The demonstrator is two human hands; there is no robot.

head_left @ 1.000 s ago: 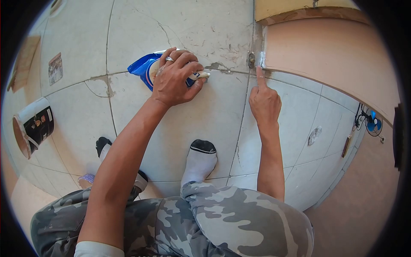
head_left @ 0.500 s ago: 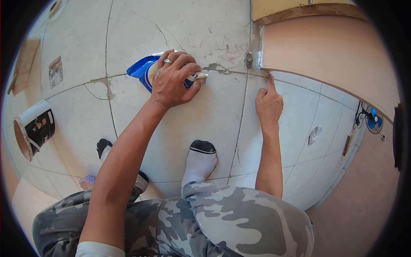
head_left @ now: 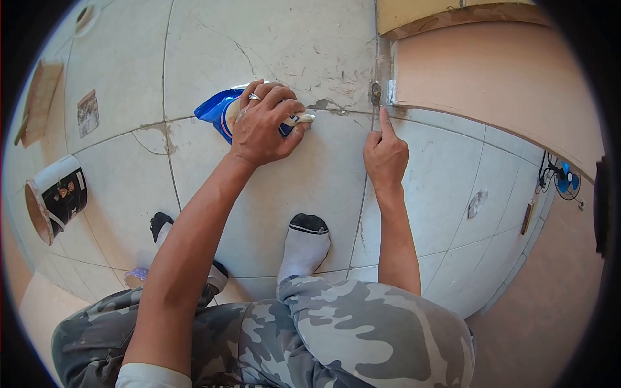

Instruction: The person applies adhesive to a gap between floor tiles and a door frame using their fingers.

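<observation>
My left hand (head_left: 265,126), with a ring on one finger, is wrapped over a blue and white plastic pouch (head_left: 218,111) on the tiled floor. The pouch's narrow tip, smeared with pale paste, pokes out to the right beside my thumb. Its middle is hidden under my fingers. My right hand (head_left: 386,154) holds nothing: the index finger is stretched out and the other fingers are curled in. That fingertip is at the floor joint by the corner of the peach wall (head_left: 479,71). Just beyond it sits a small metal fitting (head_left: 376,94) in the floor.
A tub with a black label (head_left: 61,194) lies on its side at the left. Behind it are a wooden piece (head_left: 40,103) and a dirty square patch (head_left: 88,113). A crumpled clear wrapper (head_left: 477,202) lies at the right, with a blue fan (head_left: 566,181) farther off.
My right index finger has moved left along the joint to the wall's corner. My left hand stays on the pouch; the whole view has shifted slightly.
</observation>
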